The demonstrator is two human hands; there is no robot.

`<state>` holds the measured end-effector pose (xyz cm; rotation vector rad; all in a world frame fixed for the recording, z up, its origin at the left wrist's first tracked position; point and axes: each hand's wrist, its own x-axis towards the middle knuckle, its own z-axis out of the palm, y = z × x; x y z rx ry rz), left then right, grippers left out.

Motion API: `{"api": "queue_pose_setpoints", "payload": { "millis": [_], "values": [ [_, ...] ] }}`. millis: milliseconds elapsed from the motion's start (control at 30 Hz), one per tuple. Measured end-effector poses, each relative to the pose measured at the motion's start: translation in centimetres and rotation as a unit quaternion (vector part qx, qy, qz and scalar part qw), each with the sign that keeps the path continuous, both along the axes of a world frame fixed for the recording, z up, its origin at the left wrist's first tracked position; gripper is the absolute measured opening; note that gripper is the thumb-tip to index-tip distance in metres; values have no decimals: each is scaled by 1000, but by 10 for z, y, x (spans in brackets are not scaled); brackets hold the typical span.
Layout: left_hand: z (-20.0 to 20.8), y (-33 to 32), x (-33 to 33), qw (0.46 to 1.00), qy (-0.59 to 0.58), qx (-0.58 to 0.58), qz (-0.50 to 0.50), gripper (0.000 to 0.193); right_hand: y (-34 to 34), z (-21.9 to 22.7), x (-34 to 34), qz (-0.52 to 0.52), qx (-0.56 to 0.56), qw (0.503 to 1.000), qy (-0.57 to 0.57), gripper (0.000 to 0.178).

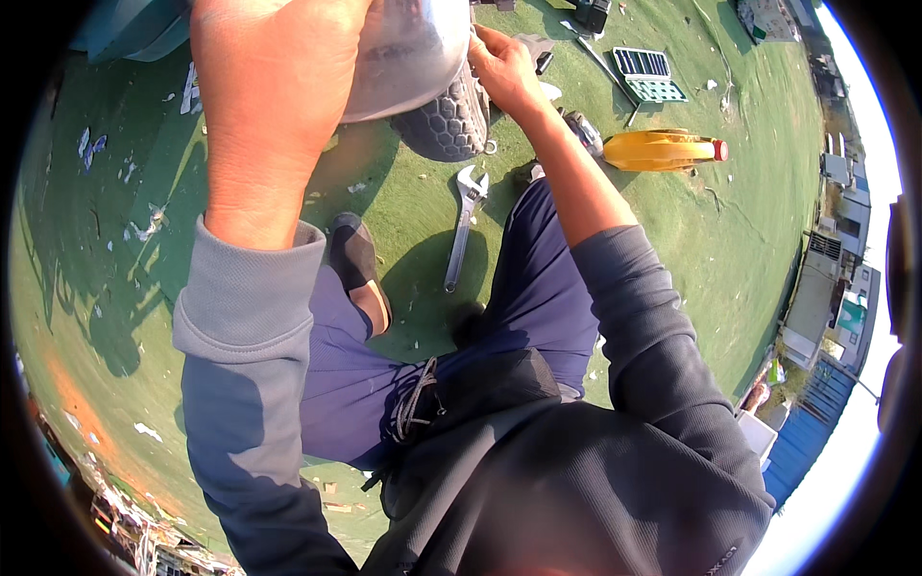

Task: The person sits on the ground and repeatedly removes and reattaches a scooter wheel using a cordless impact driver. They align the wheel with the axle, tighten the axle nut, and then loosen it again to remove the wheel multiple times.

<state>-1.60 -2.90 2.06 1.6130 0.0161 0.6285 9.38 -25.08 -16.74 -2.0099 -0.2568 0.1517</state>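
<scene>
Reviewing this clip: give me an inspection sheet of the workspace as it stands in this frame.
Surface: green turf-like ground, littered with white scraps.
Job's things: grey rounded metal body with a black honeycomb-patterned part below it.
Clutter: adjustable wrench, yellow bottle lying on its side, green slotted tray.
Grippers: left hand pressed on the metal body; right hand at its far side.
Cables: nothing seen.
Surroundings: buildings beyond the edge at right.

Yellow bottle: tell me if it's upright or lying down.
Lying down. The yellow bottle rests on its side on the green ground, red cap pointing toward the right.
</scene>
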Motion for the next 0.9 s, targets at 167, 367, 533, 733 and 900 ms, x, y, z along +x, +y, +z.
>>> {"api": "queue_pose_setpoints", "payload": {
  "millis": [167,367,533,733,900],
  "values": [
    [-3,-9,3,1000,12,14,10,82,-3,10,2,14,-29,999,-1,65],
    [7,-23,2,1000,8,29,-3,78,-22,11,19,84,-44,995,23,59],
    [9,-26,1,998,24,63,-12,68,-28,14,23,91,-37,994,43,67],
    [5,-30,7,995,6,88,-35,69,-34,-3,22,1,24,1000,19,57],
    [9,-32,8,994,23,108,-19,67,-59,-19,-31,-254,148,954,-54,47]
  ]
}}
